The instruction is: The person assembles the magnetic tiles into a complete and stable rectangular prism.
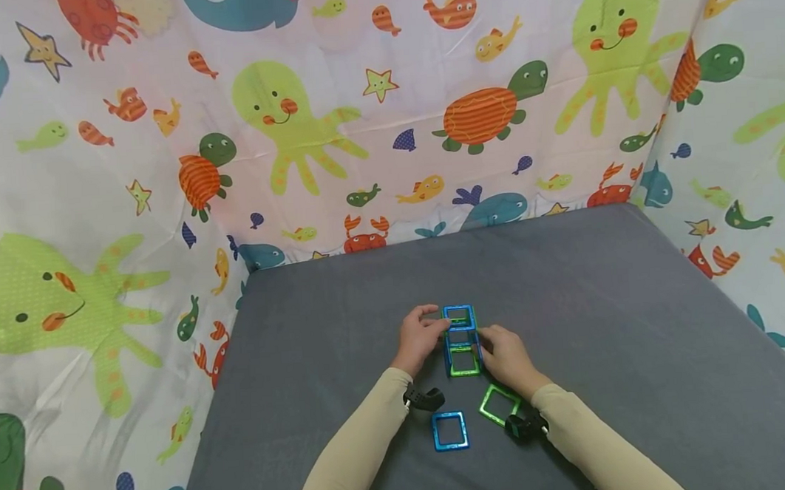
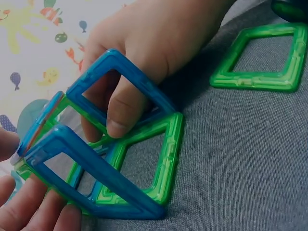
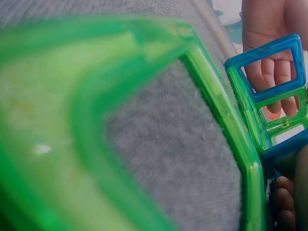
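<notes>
Box (image 1: 462, 346) of blue and green see-through square frames stands on the grey counter (image 1: 344, 336), between my hands. Left hand (image 1: 419, 340): pinching the box at its far left corner, thumb by the top edge, fingers against the outer side. Right hand (image 1: 509, 357): curled at the right blue wall (image 2: 143, 83), thumb showing in its window; looks like a pinch, though the firmness of the hold cannot be read.

Handling, judged by eye: light, each frame stiff and smooth, probably a little slippery. The panels likely break less readily than the joints between them, which could fold or come apart under a sideways push; the right wall leans. Best hold: thumb and finger across a bar near a corner, low down, both sides supported together.

Edges and room: blue tile (image 1: 451, 446) lies flat on my side of the box, well apart from it. Green tile (image 1: 491, 418) lies near the box, just by my right wrist unit (image 1: 525, 426); contact cannot be told. Lowering that wrist risks nudging it. Wide room to left and right; beyond the box, counter runs back to the printed curtain (image 1: 338, 229).
</notes>
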A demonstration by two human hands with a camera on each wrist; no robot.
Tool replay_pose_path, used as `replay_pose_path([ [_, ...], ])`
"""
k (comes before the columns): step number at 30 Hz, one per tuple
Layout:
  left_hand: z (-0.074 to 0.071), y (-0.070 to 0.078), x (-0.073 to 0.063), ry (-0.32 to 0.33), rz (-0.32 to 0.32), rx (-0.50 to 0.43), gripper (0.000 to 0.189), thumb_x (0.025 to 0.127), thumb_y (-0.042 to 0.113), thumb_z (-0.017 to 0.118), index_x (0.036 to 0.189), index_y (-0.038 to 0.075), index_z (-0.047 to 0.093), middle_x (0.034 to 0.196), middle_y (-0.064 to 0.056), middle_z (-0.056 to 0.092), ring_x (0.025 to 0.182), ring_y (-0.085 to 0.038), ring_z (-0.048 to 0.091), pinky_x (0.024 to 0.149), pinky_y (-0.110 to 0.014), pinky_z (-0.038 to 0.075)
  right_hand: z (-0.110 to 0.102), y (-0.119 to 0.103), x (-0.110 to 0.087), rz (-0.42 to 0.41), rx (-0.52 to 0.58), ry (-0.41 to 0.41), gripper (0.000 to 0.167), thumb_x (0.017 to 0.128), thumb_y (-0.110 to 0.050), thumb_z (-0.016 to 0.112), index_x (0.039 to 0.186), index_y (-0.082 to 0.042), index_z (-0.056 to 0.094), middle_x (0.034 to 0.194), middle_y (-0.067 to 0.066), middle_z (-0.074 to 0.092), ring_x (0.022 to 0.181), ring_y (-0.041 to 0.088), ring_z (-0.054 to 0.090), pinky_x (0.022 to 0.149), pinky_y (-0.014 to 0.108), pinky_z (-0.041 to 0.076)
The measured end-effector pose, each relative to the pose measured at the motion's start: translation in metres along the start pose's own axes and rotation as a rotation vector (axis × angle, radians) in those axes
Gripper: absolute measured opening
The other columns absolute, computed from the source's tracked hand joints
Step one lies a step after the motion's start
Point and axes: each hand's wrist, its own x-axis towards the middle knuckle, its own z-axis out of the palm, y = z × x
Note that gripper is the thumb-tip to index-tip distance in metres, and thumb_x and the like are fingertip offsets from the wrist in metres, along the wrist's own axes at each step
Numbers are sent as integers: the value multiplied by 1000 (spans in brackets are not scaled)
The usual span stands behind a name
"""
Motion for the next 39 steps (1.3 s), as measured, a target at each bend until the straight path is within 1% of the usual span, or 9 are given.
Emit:
replay_pose_path([
  [3, 1, -1, 3, -5, -23, -26, 44, 92, 25, 75, 133, 13, 64, 103, -7, 77, 82, -14, 69, 77, -38, 61, 1, 1, 0, 0, -3, 3, 20, 92, -12, 74, 109, -2, 74, 79, 2, 60, 67, 9, 49, 61, 29, 41],
  [9, 0, -5, 9, -18, -64, -93, 41, 90, 21, 77, 129, 13, 67, 96, -8, 76, 78, -14, 69, 76, -36, 62, 2, 1, 1, 4, -1, 11, 20, 91, -11, 75, 109, -2, 75, 79, 2, 62, 67, 10, 51, 60, 29, 43],
  [17, -1, -7, 9, -36, -63, -95, 41, 91, 22, 76, 130, 15, 68, 99, -8, 78, 78, -14, 72, 76, -36, 62, 2, 1, 1, 6, -7, 26, 21, 91, -10, 75, 110, -1, 75, 79, 2, 62, 67, 9, 50, 61, 29, 42],
  [23, -1, -7, 8, -27, -93, -125, 38, 93, 23, 75, 129, 16, 69, 101, -6, 75, 80, -12, 71, 75, -34, 61, 2, -1, 1, 23, -5, 2, 22, 91, -9, 75, 111, -1, 75, 81, 4, 63, 68, 10, 52, 63, 31, 44],
  [28, -1, -7, 8, -26, -103, -148, 35, 93, 22, 74, 127, 15, 69, 100, -6, 75, 82, -12, 68, 75, -34, 59, 3, -1, 1, 34, -7, -8, 21, 91, -10, 75, 110, -1, 75, 80, 3, 62, 68, 11, 51, 63, 31, 44],
  [34, -2, -5, 7, -37, -118, -165, 36, 93, 21, 72, 128, 14, 69, 97, -5, 75, 80, -12, 68, 77, -34, 60, 3, 0, 0, 16, -15, 9, 22, 91, -10, 75, 111, -1, 75, 80, 3, 63, 67, 10, 53, 62, 30, 45],
  [39, -2, -5, 7, -32, -121, -175, 36, 93, 19, 72, 128, 13, 69, 95, -5, 76, 77, -12, 69, 76, -33, 59, 3, -1, 0, 21, -8, 4, 24, 90, -9, 75, 112, 0, 75, 81, 4, 63, 68, 11, 53, 63, 31, 46],
])
